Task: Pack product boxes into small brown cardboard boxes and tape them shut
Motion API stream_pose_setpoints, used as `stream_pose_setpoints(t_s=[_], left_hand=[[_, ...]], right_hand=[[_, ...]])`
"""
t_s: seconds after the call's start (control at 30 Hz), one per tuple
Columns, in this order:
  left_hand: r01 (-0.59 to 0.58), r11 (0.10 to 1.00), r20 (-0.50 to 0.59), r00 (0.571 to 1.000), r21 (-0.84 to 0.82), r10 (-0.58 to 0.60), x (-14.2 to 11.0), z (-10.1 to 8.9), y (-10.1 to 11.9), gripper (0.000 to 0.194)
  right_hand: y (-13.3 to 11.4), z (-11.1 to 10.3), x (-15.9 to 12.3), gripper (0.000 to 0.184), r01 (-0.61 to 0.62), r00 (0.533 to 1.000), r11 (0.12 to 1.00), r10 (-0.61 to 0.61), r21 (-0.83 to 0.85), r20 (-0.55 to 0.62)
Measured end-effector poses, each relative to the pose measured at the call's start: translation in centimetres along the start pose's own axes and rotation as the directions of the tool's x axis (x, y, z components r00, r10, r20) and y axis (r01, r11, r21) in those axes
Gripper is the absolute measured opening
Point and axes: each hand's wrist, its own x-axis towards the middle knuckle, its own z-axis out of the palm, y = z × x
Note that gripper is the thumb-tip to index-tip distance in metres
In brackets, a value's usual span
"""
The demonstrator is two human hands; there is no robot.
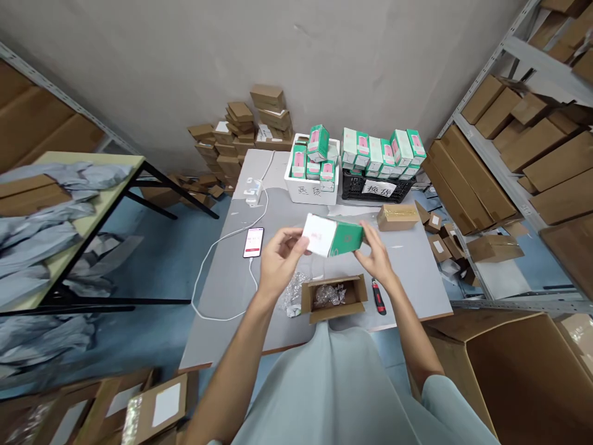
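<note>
Evidently, in the head view, both hands share one white-and-green box [332, 236], raised above the worktop [417, 272]. The left hand's [281, 254] grip closes on the white end, thumb at its edge; the right hand's [374, 252] grip spans the green end. Each opens only as wide as the box demands, and holding opposite ends presumably steadies it while leaving its upper faces readable. Below the grips, nearer the body, stands an open carton [334, 314] with bubble wrap [327, 295] inside, flaps outward, likely for easy access. A cutter [378, 298] lies below the right grip, probably for reach; a phone [253, 242] lies left of the left grip. Beyond both grips, a white bin [306, 194] and black crate [354, 187] hold similar boxes [299, 162], perhaps sorted by handwriting.
</note>
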Motion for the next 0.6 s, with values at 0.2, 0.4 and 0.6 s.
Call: stream_pose_setpoints(t_s=[0.2,0.4,0.6], left_hand=[[-0.064,0.997,-0.102,0.993,0.032,0.067,4.3,3.8,-1.1,0.057],[0.107,0.978,0.051,0.992,0.181,-0.118,1.3,7.1,-6.7,0.070],[0.295,0.936,0.199,0.922,0.192,-0.331,1.2,10.6,-9.9,0.070]], right_hand=[[0.8,3.2,-3.7,0.097,-0.393,0.918,0.746,0.292,0.538,0.267],[1.9,3.1,-4.5,0.084,-0.466,0.871,0.472,0.393,0.748,0.294],[5.3,-0.6,-1.1,0.071,-0.363,0.885,0.474,0.445,0.802,0.137]])
